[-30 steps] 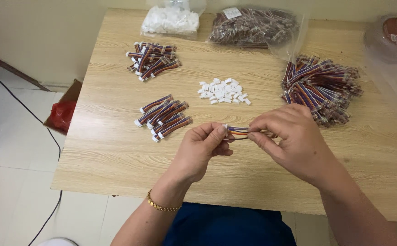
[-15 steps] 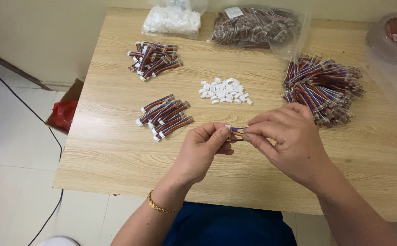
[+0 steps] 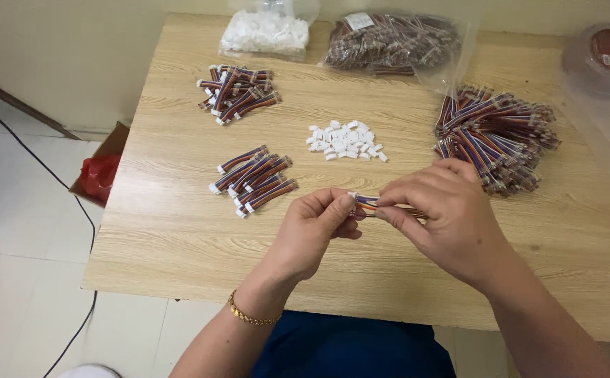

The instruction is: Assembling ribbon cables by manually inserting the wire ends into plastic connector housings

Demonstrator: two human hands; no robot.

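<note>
Left hand [image 3: 312,231] and right hand [image 3: 445,217] both pinch one ribbon cable [image 3: 369,204], just below the white connector pile [image 3: 345,140]; connector should seat squarely.

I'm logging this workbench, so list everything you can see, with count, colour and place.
wooden table: one, light wood grain, fills the middle of the view
wire piece: one, multicoloured with a white end, held between both hands
small wire pile: one, multicoloured, left of centre
second wire pile: one, multicoloured, far left
large wire pile: one, multicoloured, right side
white connectors: loose heap, white, table centre
bag of white parts: one, clear, far edge
bag of wires: one, clear, far edge
red bag: one, on the floor at left
black cable: one, on the floor
bracelet: one, gold, left wrist
left hand: pinches the wire piece
right hand: pinches the wire piece
</note>
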